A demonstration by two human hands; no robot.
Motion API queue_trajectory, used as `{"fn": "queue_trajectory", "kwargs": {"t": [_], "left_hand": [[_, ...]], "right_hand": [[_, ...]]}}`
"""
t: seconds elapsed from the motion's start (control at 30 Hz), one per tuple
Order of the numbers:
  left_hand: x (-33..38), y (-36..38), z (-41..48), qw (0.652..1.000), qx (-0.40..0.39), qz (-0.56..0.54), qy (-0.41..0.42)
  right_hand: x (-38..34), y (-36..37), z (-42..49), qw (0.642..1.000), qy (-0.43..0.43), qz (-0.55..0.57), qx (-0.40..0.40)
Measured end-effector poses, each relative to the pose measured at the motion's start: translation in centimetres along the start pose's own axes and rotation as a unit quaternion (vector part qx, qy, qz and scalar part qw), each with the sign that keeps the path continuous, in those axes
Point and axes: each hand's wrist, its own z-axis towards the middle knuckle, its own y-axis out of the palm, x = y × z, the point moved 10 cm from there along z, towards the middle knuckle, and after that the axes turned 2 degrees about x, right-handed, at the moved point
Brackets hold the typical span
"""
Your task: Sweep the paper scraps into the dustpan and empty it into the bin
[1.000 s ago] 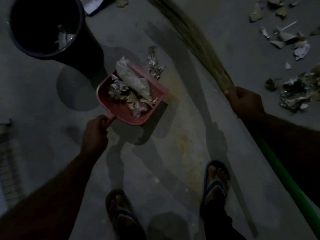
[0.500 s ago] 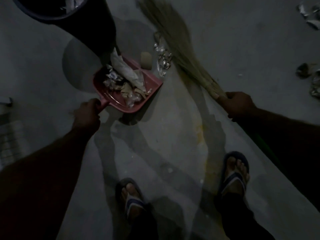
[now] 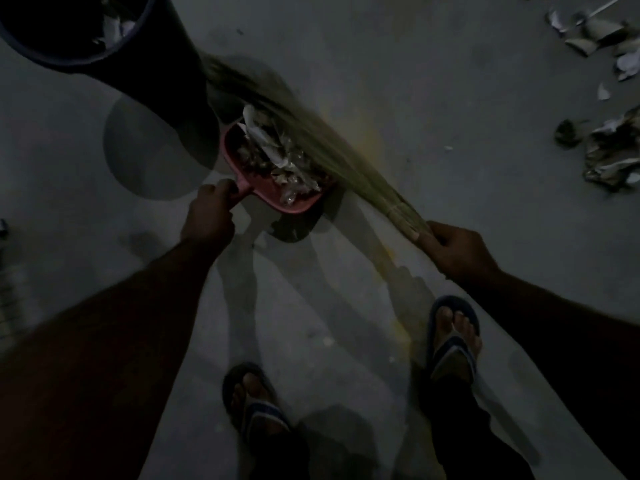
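Left hand (image 3: 207,216) grips the dustpan (image 3: 298,206) handle; right hand (image 3: 457,251) holds the broom (image 3: 311,133). The bristles have swung across the loaded pan, now beside the bin (image 3: 166,81) at 11 o'clock. Loose scraps (image 3: 609,157) remain at 2 o'clock.

Bin (image 3: 166,64) and broom (image 3: 311,140) hem the dustpan (image 3: 298,207)
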Motion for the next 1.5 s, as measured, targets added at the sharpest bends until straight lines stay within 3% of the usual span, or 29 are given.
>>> {"fn": "queue_trajectory", "kwargs": {"t": [0.23,0.4,0.7,0.97,1.3,1.5], "left_hand": [[10.2,-1.9,1.9,0.997,0.015,-0.012,0.078],[19.7,-4.3,3.3,0.989,0.021,-0.008,0.147],[36.0,-3.9,-0.5,0.982,-0.001,-0.031,0.189],[45.6,-1.0,-4.8,0.991,-0.013,-0.058,0.123],[52.1,3.7,-11.0,0.996,-0.039,-0.025,0.079],[58.6,1.9,-15.8,0.999,0.016,-0.042,0.027]], "right_hand": [[4.3,-8.8,-2.5,0.988,-0.020,-0.041,0.148],[7.7,-14.4,-5.7,0.978,0.016,-0.034,0.204],[17.1,-21.7,-14.2,0.945,0.107,0.136,0.279],[27.8,-31.0,-12.6,0.937,0.198,0.131,0.256],[30.2,-41.3,-5.4,0.977,0.156,0.070,0.130],[31.4,-49.1,-5.1,0.989,0.111,-0.013,0.101]]}}
